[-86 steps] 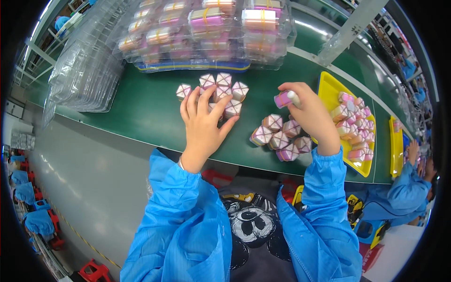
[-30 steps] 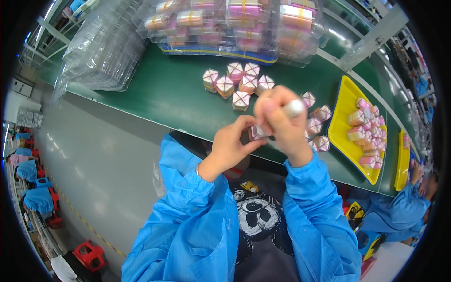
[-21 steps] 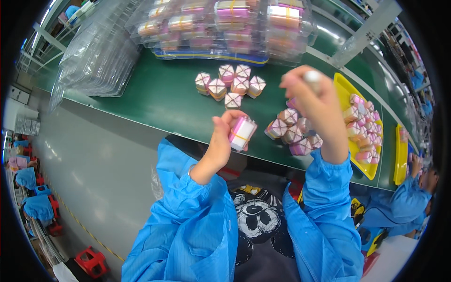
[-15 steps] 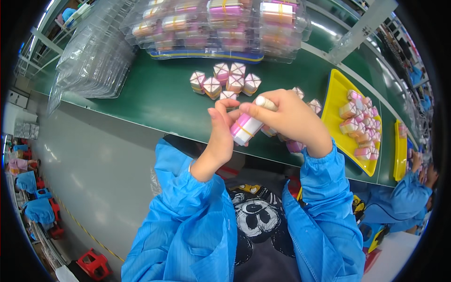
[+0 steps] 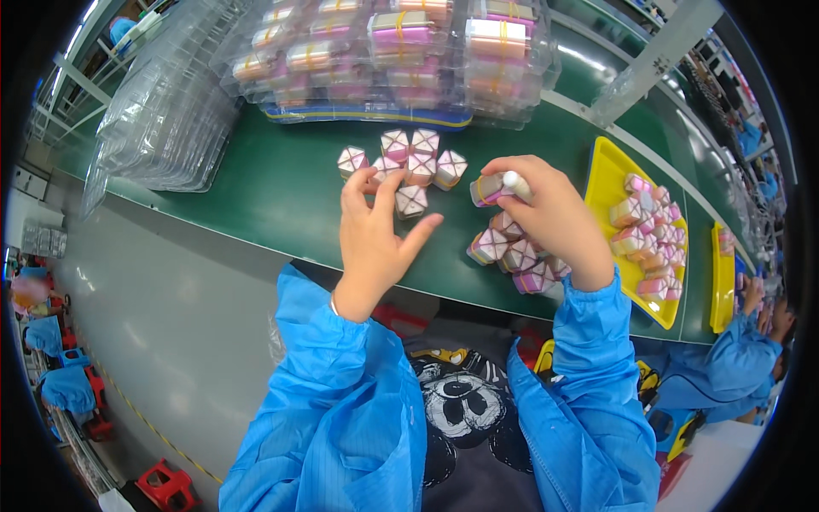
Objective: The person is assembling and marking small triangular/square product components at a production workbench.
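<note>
Your right hand grips one small pink tube, left hand open over seven boxes grouped; more boxes and a yellow tray remain.

Small pink-and-white box with a yellow band, held lying sideways above the green counter. Six matching boxes cluster mid-counter; another cluster sits near the front edge.

Six small boxes in one cluster, two yellow trays, two hands
</note>
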A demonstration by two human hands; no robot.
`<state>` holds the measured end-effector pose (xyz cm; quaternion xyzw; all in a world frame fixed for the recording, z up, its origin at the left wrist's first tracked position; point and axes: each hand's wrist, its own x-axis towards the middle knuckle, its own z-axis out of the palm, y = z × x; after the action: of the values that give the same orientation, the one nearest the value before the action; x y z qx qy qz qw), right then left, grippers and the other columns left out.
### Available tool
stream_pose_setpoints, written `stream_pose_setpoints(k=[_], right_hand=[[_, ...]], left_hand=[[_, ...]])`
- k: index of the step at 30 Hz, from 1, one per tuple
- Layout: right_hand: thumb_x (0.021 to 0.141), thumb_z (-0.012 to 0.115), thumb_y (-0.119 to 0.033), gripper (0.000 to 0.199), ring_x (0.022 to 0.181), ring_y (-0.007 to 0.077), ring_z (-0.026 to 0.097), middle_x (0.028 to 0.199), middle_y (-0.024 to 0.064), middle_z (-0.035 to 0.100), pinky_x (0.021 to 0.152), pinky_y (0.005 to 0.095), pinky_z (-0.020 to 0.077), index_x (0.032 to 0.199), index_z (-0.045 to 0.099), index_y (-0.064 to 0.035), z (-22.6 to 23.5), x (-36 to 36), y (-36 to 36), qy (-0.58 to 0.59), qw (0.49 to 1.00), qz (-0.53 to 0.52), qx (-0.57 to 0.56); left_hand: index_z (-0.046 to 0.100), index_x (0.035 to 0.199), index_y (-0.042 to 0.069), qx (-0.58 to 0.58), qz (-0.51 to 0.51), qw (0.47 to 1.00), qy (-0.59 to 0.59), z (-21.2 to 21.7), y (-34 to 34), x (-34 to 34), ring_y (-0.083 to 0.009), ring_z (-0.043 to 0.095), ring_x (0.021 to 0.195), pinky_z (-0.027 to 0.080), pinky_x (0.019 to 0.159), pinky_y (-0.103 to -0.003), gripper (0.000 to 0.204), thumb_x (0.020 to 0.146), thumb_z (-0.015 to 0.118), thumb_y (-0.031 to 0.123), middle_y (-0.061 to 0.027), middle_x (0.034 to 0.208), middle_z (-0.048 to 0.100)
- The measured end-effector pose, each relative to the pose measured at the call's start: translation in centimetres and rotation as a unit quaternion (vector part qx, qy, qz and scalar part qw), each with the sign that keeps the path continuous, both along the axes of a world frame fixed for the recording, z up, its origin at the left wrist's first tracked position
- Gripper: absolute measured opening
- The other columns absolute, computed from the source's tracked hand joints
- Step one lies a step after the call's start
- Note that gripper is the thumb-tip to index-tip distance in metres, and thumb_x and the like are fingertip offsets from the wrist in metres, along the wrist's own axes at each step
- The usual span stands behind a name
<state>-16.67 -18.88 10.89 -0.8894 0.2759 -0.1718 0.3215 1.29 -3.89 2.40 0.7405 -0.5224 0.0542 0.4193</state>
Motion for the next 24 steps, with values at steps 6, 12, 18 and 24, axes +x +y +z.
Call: stream_pose_setpoints(k=[6,12,18,24], right_hand=[[0.082,0.065,-0.005,0.034,0.099,0.0332,0.065,0.115,0.0124,0.065,0.085,0.0393,0.0514,0.115,0.067,-0.0112,-0.6,0.5,0.4,0.021,0.994,-0.044,-0.102],[0.102,0.052,-0.024,0.027,0.07,0.0082,0.058,0.092,0.0087,0.068,0.061,0.0215,0.0454,0.109,0.064,-0.0003,4.6,1.2,4.0,-0.313,0.935,0.0,0.167],[0.101,0.056,-0.023,0.024,0.052,0.0024,0.044,0.081,0.0064,0.063,0.047,0.0181,0.034,0.103,0.06,-0.0003,1.1,4.5,6.7,-0.442,0.82,0.134,0.337],[0.099,0.06,-0.021,0.022,0.071,0.0059,0.055,0.083,0.0026,0.062,0.061,0.022,0.0435,0.098,0.062,0.0003,-0.5,5.8,6.9,-0.381,0.854,0.139,0.326]], left_hand=[[0.062,0.115,0.008,-0.054,-0.043,0.993,0.092,-1.6,0.4,-0.3,-0.0304,0.058,0.103,0.051,0.085,-0.038,0.048,0.073,0.084,0.013,-0.0137,0.127,0.046],[0.063,0.108,0.004,0.023,-0.131,0.981,0.138,0.6,1.8,-0.8,-0.0246,0.063,0.092,0.051,0.08,-0.035,0.048,0.067,0.087,0.011,-0.0072,0.094,0.065],[0.067,0.102,0.005,-0.019,-0.164,0.961,0.221,-1.2,1.4,-2.2,-0.0265,0.064,0.084,0.051,0.072,-0.034,0.043,0.066,0.087,0.015,-0.0073,0.091,0.063],[0.065,0.097,0.006,-0.006,-0.149,0.964,0.222,-1.7,1.4,-2.2,-0.0257,0.063,0.081,0.05,0.069,-0.035,0.041,0.066,0.088,0.018,-0.0067,0.088,0.061]])
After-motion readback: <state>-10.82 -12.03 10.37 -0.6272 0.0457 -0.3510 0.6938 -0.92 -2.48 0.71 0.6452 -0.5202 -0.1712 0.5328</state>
